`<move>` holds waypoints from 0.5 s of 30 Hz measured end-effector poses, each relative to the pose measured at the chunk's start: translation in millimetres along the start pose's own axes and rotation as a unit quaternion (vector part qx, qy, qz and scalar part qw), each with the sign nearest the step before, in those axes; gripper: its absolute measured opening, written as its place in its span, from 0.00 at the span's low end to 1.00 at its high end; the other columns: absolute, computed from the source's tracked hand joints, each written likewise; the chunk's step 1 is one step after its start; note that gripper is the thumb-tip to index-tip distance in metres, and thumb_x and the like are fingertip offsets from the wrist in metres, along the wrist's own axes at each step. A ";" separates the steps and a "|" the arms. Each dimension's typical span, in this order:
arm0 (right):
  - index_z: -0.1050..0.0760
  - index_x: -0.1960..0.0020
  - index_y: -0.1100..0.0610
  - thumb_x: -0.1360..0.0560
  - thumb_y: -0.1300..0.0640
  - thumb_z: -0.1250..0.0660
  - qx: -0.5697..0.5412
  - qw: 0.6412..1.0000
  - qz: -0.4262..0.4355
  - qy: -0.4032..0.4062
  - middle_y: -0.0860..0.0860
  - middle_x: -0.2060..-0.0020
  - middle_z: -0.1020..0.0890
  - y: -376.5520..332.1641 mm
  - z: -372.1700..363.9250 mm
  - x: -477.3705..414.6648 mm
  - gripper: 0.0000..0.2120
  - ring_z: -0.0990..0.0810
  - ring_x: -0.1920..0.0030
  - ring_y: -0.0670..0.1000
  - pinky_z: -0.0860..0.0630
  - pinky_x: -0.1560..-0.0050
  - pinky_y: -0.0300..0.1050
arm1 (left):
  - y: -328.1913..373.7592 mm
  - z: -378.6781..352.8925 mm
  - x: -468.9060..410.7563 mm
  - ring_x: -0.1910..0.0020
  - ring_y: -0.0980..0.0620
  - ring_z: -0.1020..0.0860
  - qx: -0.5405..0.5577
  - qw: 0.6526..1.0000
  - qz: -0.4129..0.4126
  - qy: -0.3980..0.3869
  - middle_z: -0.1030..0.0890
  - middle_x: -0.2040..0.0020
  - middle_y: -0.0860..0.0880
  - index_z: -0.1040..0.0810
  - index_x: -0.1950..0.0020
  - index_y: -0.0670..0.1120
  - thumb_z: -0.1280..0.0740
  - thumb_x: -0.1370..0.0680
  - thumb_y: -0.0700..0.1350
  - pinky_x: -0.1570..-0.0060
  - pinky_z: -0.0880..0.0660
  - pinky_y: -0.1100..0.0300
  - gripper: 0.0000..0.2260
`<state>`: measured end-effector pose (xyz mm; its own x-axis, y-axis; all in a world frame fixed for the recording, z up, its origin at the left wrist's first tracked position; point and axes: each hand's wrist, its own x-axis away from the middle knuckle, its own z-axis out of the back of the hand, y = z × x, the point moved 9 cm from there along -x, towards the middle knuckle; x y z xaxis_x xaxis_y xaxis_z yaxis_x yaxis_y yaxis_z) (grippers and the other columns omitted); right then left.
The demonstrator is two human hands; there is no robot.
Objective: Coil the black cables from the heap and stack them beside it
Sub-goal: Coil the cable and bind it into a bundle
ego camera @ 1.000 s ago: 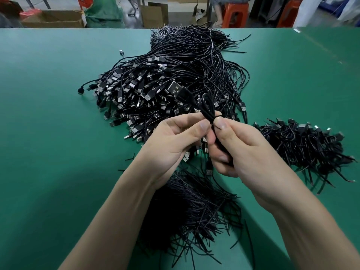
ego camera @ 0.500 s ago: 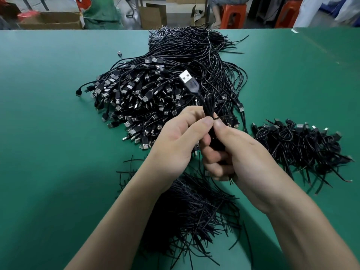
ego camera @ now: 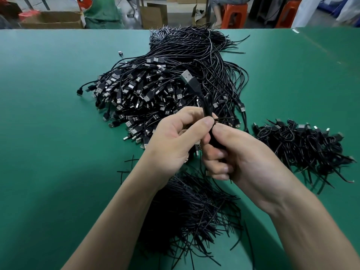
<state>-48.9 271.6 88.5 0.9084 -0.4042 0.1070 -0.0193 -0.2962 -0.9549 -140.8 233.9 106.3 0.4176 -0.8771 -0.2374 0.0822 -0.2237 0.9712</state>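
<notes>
Hands: cable is pinched mid-bundle by left hand and right hand.
Cable: judged light, limp, springy (loops may unwind).
Plug: stiff, left free; waist is better held.

most of the coiled cable is lost inside the gripping right hand — only its plug end and a loop show above the fingers. the left hand pinches it too and covers the heap at its near edge. both forearms run off the bottom edge and hide the middle of the thin black strands. a small object beyond the heap is too tiny to tell — perhaps a loose plug. the top edge cuts the orange stool and cardboard box.
</notes>
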 end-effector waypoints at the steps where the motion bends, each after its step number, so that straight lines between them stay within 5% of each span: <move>1: 0.27 0.54 0.56 0.14 0.52 0.45 0.013 1.000 0.003 0.008 0.48 0.69 0.35 0.2 0.4 -0.6 0.14 0.39 0.71 0.48 0.39 0.71 0.41 | -2.2 0.5 0.5 0.62 0.55 0.22 0.001 1.000 0.011 0.006 0.23 0.60 0.54 0.23 0.67 0.49 0.35 0.19 0.45 0.56 0.24 0.60 0.15; 5: 0.24 0.49 0.61 0.14 0.53 0.43 0.157 0.984 0.047 0.076 0.52 0.66 0.20 -7.0 8.9 -1.8 0.14 0.25 0.70 0.52 0.25 0.66 0.50 | -11.3 -0.6 2.2 0.72 0.40 0.20 0.017 0.998 0.057 0.007 0.22 0.61 0.46 0.23 0.52 0.32 0.37 0.17 0.44 0.72 0.21 0.49 0.14; 9: 0.23 0.46 0.44 0.23 0.42 0.33 0.427 0.859 0.182 0.217 0.43 0.57 0.18 -38.4 28.4 10.6 0.09 0.18 0.59 0.45 0.20 0.58 0.51 | -9.9 9.2 -0.1 0.49 0.36 0.20 -0.054 0.997 0.045 0.031 0.21 0.41 0.39 0.16 0.49 0.37 0.37 0.19 0.47 0.49 0.23 0.37 0.15; 13: 0.21 0.46 0.49 0.22 0.49 0.27 0.510 0.772 0.328 0.188 0.41 0.53 0.19 -65.3 20.8 24.4 0.07 0.18 0.53 0.47 0.21 0.57 0.45 | -14.1 6.2 1.7 0.50 0.37 0.22 -0.077 0.993 0.083 -0.026 0.22 0.44 0.31 0.17 0.48 0.37 0.35 0.20 0.52 0.40 0.29 0.28 0.18; 15: 0.18 0.51 0.54 0.22 0.53 0.25 0.522 0.751 0.367 0.169 0.43 0.56 0.18 -70.1 17.5 29.1 0.05 0.19 0.55 0.47 0.22 0.57 0.45 | -19.0 3.5 3.1 0.51 0.42 0.27 -0.084 0.989 0.106 -0.055 0.22 0.48 0.28 0.19 0.46 0.36 0.35 0.22 0.56 0.42 0.29 0.32 0.22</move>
<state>-13.8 295.7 153.7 0.6522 -0.3756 -0.6585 0.0355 0.8828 -0.4684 -144.2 233.9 87.0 0.3417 -0.9396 -0.0198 0.1555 0.0357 0.9872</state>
